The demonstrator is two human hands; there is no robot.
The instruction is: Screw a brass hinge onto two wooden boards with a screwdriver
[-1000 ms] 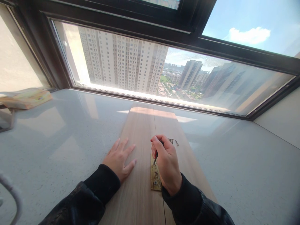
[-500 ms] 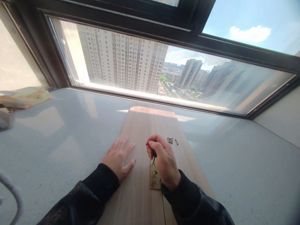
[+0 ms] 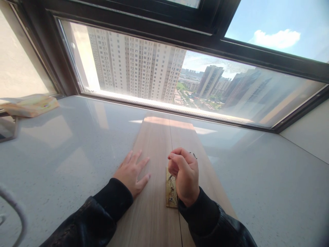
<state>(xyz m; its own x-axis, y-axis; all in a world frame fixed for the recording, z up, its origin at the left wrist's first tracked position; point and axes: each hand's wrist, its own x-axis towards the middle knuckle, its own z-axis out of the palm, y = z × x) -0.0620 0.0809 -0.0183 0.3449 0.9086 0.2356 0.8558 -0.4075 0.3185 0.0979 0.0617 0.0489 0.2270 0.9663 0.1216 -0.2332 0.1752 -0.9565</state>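
Observation:
My left hand lies flat with fingers spread on the pale wooden board. My right hand is closed around a screwdriver, whose handle is mostly hidden in the fist; a bit of metal shaft shows below the fingers. Under that hand, a brass-coloured hinge lies over the seam between two board pieces, its right side covered by the hand. Just behind the right knuckles a loose screw peeks out on the board.
The boards rest on a white speckled countertop below a dark-framed window. At the far left lies a yellowish packet. A pale curved cable or tube is at the lower left edge.
My right hand has shifted right with the screwdriver, covering most of the screws and tilting the shaft. My left hand stays flat on the board. The view has shifted slightly.

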